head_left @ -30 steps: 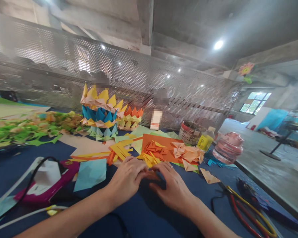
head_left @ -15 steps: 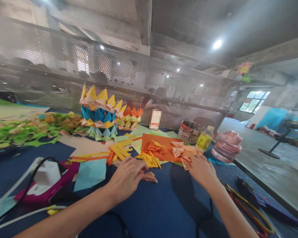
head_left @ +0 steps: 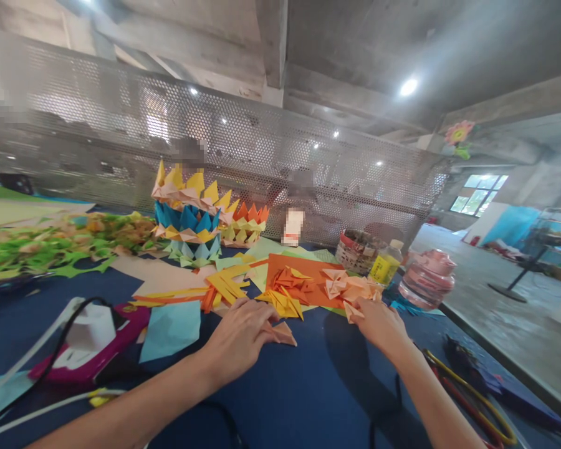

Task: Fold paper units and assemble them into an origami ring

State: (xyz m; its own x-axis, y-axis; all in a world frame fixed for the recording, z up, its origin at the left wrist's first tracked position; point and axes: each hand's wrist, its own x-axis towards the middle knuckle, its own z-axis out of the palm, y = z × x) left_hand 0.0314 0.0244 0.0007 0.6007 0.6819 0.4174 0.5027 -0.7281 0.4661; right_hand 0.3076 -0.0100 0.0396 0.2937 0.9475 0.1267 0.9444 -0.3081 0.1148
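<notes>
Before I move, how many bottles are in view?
2: the yellow-labelled bottle beyond the right hand, and the pink bottle farther right. Others could be hidden.

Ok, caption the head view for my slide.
At a blue table, left hand on a folded pink piece, right hand at a peach piece, pointed paper rings stacked behind.
</notes>
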